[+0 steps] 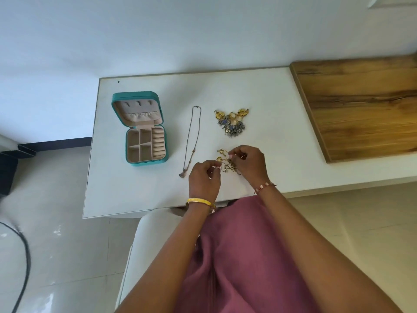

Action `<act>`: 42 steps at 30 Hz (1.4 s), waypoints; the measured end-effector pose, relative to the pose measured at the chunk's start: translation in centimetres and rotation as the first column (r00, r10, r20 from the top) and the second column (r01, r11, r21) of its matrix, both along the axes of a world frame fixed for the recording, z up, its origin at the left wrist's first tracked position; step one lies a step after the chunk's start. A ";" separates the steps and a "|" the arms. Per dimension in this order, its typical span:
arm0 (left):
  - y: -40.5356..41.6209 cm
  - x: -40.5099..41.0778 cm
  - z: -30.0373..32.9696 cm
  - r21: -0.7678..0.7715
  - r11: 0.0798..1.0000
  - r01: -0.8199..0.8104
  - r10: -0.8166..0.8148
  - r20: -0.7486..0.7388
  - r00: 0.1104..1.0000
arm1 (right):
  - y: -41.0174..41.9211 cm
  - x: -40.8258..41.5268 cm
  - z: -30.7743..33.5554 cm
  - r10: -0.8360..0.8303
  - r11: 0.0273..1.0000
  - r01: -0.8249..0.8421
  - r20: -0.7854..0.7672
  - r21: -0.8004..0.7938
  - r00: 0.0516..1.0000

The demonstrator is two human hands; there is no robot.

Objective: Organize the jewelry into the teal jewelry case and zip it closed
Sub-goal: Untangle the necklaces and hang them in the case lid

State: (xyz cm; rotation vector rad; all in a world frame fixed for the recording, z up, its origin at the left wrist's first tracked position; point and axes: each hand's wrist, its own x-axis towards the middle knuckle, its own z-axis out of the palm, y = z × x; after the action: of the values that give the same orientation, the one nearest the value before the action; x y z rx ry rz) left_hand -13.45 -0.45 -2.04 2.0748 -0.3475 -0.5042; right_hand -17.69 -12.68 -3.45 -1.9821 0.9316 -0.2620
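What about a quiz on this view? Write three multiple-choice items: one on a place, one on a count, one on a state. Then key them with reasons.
1. Where does the long necklace lie?
A. Between the teal jewelry case and the jewelry pile
B. Inside the case
C. On the wooden board

2. How many hooks show in the case's lid?
A. One
B. Three
C. Six

3. What state is the case in?
A. Zipped shut
B. Open, compartments bare
C. Open, full of rings

Key:
1 A: the necklace is stretched out on the white table between the two.
2 B: three hooks sit in a row above the lid's pocket.
3 B: the lid stands open and nothing shows in the compartments, while the left hand and the right hand pinch a tangled gold chain.
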 end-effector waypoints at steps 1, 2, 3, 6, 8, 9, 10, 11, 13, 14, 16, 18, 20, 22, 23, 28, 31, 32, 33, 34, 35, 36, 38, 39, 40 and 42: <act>-0.2 0.1 -0.1 0.008 1.000 -0.005 0.005 -0.008 1.000 | 0.1 0.1 -0.1 0.044 0.997 -0.045 -0.022 -0.065 0.999; -0.4 0.3 -0.2 0.014 1.000 -0.015 0.015 -0.015 1.000 | 0.3 0.3 -0.2 0.093 0.987 -0.098 -0.050 -0.125 0.994; -0.4 0.4 -0.3 0.022 0.999 -0.028 0.029 -0.018 0.999 | 0.4 0.5 -0.3 0.144 0.971 -0.158 -0.088 -0.181 0.986; -0.3 0.8 -0.5 0.044 0.996 -0.073 0.074 -0.015 0.997 | 1.1 1.1 -0.6 0.277 0.885 -0.327 -0.191 -0.332 0.942; -0.1 0.9 -0.6 0.054 0.995 -0.080 0.081 -0.006 0.997 | 1.5 1.3 -0.7 0.305 0.838 -0.365 -0.206 -0.405 0.930; 0.0 1.0 -0.6 0.058 0.995 -0.082 0.082 -0.003 0.997 | 1.6 1.3 -0.7 0.301 0.833 -0.362 -0.208 -0.417 0.931; 0.0 1.0 -0.5 0.060 0.995 -0.084 0.084 -0.004 0.996 | 1.7 1.4 -0.7 0.295 0.836 -0.360 -0.214 -0.413 0.931; 0.1 1.0 -0.4 0.062 0.994 -0.086 0.086 -0.006 0.996 | 1.7 1.4 -0.7 0.291 0.842 -0.361 -0.227 -0.401 0.930; 0.1 0.9 -0.2 0.057 0.994 -0.090 0.091 -0.021 0.996 | 1.7 1.4 -0.5 0.289 0.852 -0.364 -0.242 -0.376 0.926; 0.1 0.8 -0.1 0.050 0.994 -0.093 0.095 -0.030 0.995 | 1.7 1.3 -0.3 0.287 0.864 -0.355 -0.229 -0.358 0.930; 0.0 0.7 0.4 0.036 0.994 -0.100 0.102 -0.042 0.994 | 1.5 1.0 0.4 0.263 0.905 -0.299 -0.156 -0.303 0.952; 0.0 0.6 1.1 0.023 0.994 -0.103 0.104 -0.049 0.993 | 1.4 0.8 1.7 0.210 0.945 -0.218 -0.057 -0.243 0.976; -0.1 0.4 2.3 -0.011 0.995 -0.098 0.097 -0.052 0.994 | 1.4 0.6 3.6 0.159 0.976 -0.150 0.043 -0.158 0.986; -0.3 0.3 3.5 -0.055 0.995 -0.087 0.085 -0.045 0.995 | 1.2 0.5 5.7 0.114 0.993 -0.109 0.132 -0.046 0.985; -0.4 0.3 4.3 -0.079 0.994 -0.074 0.072 -0.030 0.997 | 1.0 0.5 6.8 0.091 0.996 -0.093 0.175 0.002 0.980; -1.0 0.4 9.4 -0.168 0.985 0.027 -0.008 0.113 0.994 | 0.4 0.0 13.0 -0.025 0.970 -0.070 0.386 0.231 0.922; -1.1 0.4 12.4 -0.185 0.979 0.087 -0.049 0.201 0.978 | 0.8 -0.7 16.7 -0.062 0.944 -0.100 0.469 0.314 0.881; -1.1 0.4 13.3 -0.190 0.976 0.103 -0.060 0.219 0.974 | 1.0 -0.9 17.6 -0.055 0.941 -0.117 0.487 0.316 0.872; -1.1 0.4 14.1 -0.197 0.973 0.120 -0.071 0.237 0.969 | 1.3 -1.2 18.6 -0.042 0.941 -0.135 0.504 0.310 0.862; -1.0 0.2 14.9 -0.206 0.969 0.135 -0.081 0.250 0.965 | 1.6 -1.4 19.6 -0.029 0.941 -0.153 0.520 0.302 0.854; -0.9 0.0 15.7 -0.216 0.965 0.148 -0.090 0.258 0.962 | 2.0 -1.7 20.6 -0.012 0.943 -0.167 0.533 0.288 0.846; -0.9 -0.2 16.3 -0.227 0.962 0.155 -0.094 0.257 0.962 | 2.2 -1.9 21.3 0.003 0.946 -0.177 0.542 0.270 0.841; -0.5 -0.8 17.6 -0.267 0.952 0.152 -0.087 0.242 0.966 | 2.9 -2.3 22.8 0.031 0.958 -0.184 0.559 0.220 0.829; -0.2 -1.2 18.1 -0.295 0.944 0.147 -0.079 0.230 0.970 | 3.2 -2.7 23.4 0.045 0.964 -0.184 0.567 0.191 0.823; 0.1 -1.5 18.7 -0.322 0.936 0.144 -0.075 0.217 0.973 | 3.4 -2.9 24.0 0.062 0.970 -0.184 0.571 0.159 0.819; 0.7 -2.0 19.9 -0.372 0.917 0.147 -0.085 0.179 0.980 | 3.9 -3.4 25.0 0.097 0.981 -0.173 0.562 0.085 0.821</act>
State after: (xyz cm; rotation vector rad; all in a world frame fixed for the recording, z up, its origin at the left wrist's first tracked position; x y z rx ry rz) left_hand -15.42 0.26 17.85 1.7202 -0.6174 -0.3090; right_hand -21.12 -8.80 21.57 -1.6919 0.4130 -0.6419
